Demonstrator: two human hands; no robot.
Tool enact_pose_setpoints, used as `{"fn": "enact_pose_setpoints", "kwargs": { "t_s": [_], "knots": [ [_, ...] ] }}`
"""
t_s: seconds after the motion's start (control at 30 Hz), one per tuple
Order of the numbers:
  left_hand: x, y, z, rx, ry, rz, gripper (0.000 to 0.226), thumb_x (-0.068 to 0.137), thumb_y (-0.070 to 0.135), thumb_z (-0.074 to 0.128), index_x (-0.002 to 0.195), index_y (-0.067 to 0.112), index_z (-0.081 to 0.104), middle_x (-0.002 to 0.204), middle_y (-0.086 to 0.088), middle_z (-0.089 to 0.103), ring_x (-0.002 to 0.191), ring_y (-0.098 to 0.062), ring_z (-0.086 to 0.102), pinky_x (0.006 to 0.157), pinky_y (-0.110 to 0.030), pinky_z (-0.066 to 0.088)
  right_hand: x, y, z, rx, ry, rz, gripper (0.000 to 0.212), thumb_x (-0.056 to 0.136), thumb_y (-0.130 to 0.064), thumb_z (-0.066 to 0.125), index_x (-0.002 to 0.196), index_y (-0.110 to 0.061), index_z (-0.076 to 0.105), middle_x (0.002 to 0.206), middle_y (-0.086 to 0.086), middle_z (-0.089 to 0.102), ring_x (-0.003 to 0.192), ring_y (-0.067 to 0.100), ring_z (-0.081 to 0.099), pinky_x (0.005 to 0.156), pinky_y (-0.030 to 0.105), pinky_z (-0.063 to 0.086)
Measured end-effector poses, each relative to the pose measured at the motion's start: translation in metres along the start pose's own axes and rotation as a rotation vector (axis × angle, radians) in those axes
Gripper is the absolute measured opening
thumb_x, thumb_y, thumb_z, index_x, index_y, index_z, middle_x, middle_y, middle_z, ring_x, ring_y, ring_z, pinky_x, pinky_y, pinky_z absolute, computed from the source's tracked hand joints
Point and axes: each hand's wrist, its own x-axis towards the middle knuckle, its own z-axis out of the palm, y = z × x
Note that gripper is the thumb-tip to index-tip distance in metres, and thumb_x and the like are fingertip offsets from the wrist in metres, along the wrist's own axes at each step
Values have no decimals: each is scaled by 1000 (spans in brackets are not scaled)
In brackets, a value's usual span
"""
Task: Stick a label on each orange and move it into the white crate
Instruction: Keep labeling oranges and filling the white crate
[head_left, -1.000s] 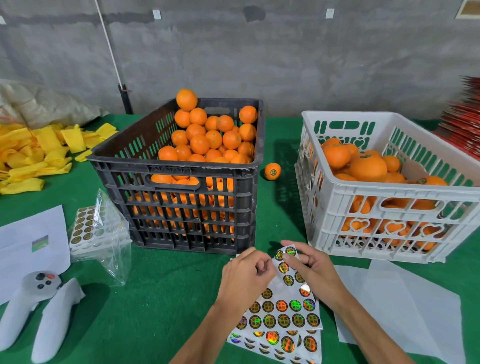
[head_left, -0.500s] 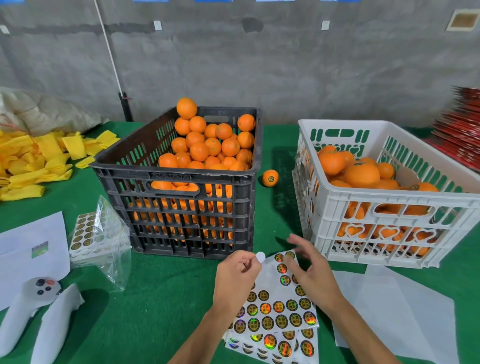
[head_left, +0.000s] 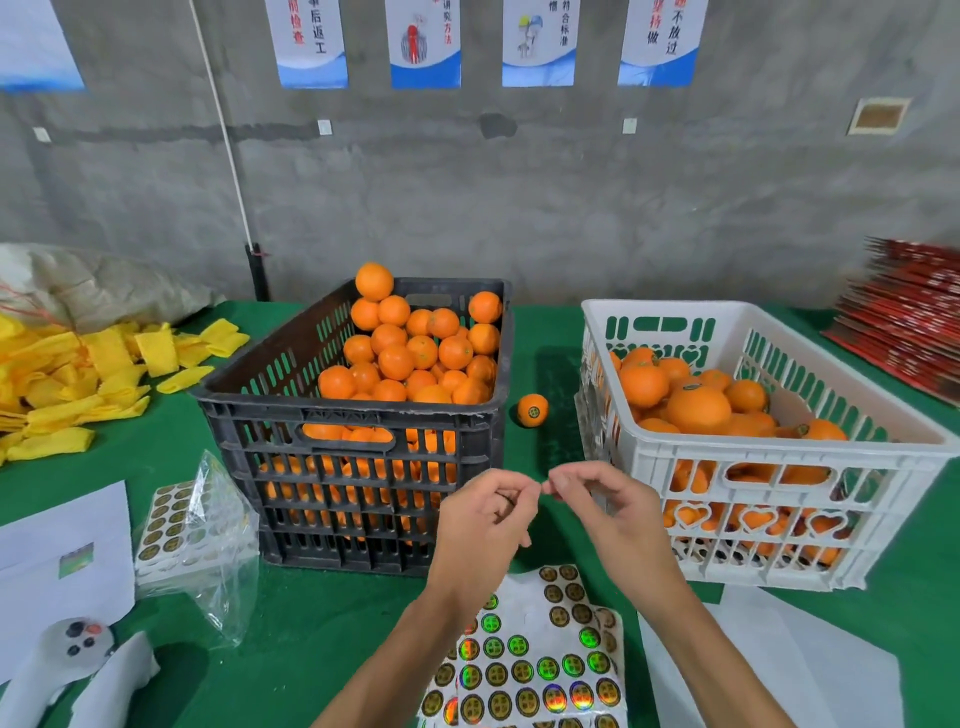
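Listing from far left of the pinch: yellow foam sleeves (head_left: 78, 374) heaped on the green table (head_left: 332, 618), a grey sack (head_left: 98, 291) behind them. White paper sheet (head_left: 57, 561) and white controllers (head_left: 62, 670) at the near left corner. Clear bag (head_left: 218, 551) draped over a stack of sticker sheets (head_left: 166, 525), left of the hands.

Black crate (head_left: 363, 467), directly left of and behind the pinch, piled with oranges (head_left: 415, 353); its front wall stands just beyond the left hand.

Left hand (head_left: 483, 525), fingers curled, thumb and forefinger meeting at the tips. Right hand (head_left: 602, 504), likewise curled, fingertips meeting those of the left. Both appear to pinch something small between them; the item itself is too small to tell.

Label sheets (head_left: 535, 665), round holographic labels in rows, flat on the table below the hands.

Loose orange (head_left: 532, 409), already labelled, on the table beyond the pinch, in the gap between the crates.

White crate (head_left: 779, 457), right of the pinch, partly filled with oranges (head_left: 698, 408). White paper (head_left: 779, 670) near right. Red stacked sheets (head_left: 904, 322) far right.
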Motion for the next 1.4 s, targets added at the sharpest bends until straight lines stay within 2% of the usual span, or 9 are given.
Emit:
{"fn": "enact_pose_setpoints", "kwargs": {
  "t_s": [0.17, 0.27, 0.43, 0.53, 0.6, 0.7, 0.93, 1.23, 1.4],
  "knots": [
    [19, 20, -5, 11, 6, 3, 11, 100, 27, 68, 90, 25, 73, 61, -1, 68, 53, -9, 60, 56, -20, 46, 0, 7, -3, -55, -11, 93, 16, 100, -21, 66, 98, -32, 76, 96, -6, 77, 93, 13, 71, 84, 26, 57],
    [17, 17, -15, 88, -4, 42, 14, 100, 28, 66, 88, 30, 72, 60, 1, 67, 51, -8, 59, 55, -14, 43, -16, 32, -6, -262, -171, 271, 20, 99, -17, 64, 91, -31, 76, 98, -17, 76, 98, 1, 68, 89, 24, 54],
    [20, 11, -28, 248, -46, 155, 11, 100, 28, 65, 92, 33, 71, 62, 1, 66, 53, -5, 63, 53, -11, 44, -31, 51, 0, -408, -345, 359, 13, 99, -25, 66, 104, -29, 77, 103, -18, 75, 98, -3, 67, 94, 23, 53],
    [14, -8, -29, 361, -147, 138, 7, 100, 21, 67, 95, 23, 72, 69, 2, 67, 59, -15, 63, 59, -24, 53, -33, 54, -1, -494, -441, 378, 7, 94, -29, 71, 97, -26, 77, 102, -12, 71, 95, 2, 67, 93, 32, 55],
    [1, -29, -24, 418, -201, 60, 6, 100, 18, 65, 97, 19, 71, 70, 5, 66, 65, -20, 62, 65, -32, 55, -37, 57, -4, -514, -502, 376, 25, 84, -47, 81, 101, -29, 76, 99, -11, 66, 91, 3, 65, 90, 28, 53],
    [-24, -59, -16, 482, -247, -16, 11, 100, 16, 61, 102, 22, 71, 86, 17, 62, 80, -5, 62, 70, -15, 49, -45, 63, -4, -521, -563, 372, 40, 77, -57, 83, 109, -36, 75, 96, -9, 60, 87, 5, 61, 86, 28, 51],
    [-51, -87, -11, 500, -204, -98, 17, 101, 14, 58, 107, 26, 68, 93, 12, 57, 71, -18, 57, 66, -31, 50, -54, 75, 0, -283, -395, 398, 22, 83, -51, 81, 103, -41, 78, 93, -4, 65, 80, 4, 60, 79, 25, 48],
    [-60, -100, -10, 515, -170, -63, 17, 103, 10, 56, 111, 19, 68, 95, 16, 50, 72, -8, 52, 69, -11, 37, -73, 72, -11, -637, -595, 122, 28, 100, -34, 61, 126, -38, 71, 98, -20, 51, 77, 12, 60, 72, 31, 49],
    [-53, -82, -15, 505, -160, -41, 18, 105, 15, 54, 112, 21, 69, 97, 21, 50, 72, -7, 55, 66, -11, 38, -69, 60, -6, -492, -445, 166, 35, 100, -17, 59, 126, -35, 72, 94, -13, 51, 81, 15, 57, 77, 35, 51]
  ]
}}
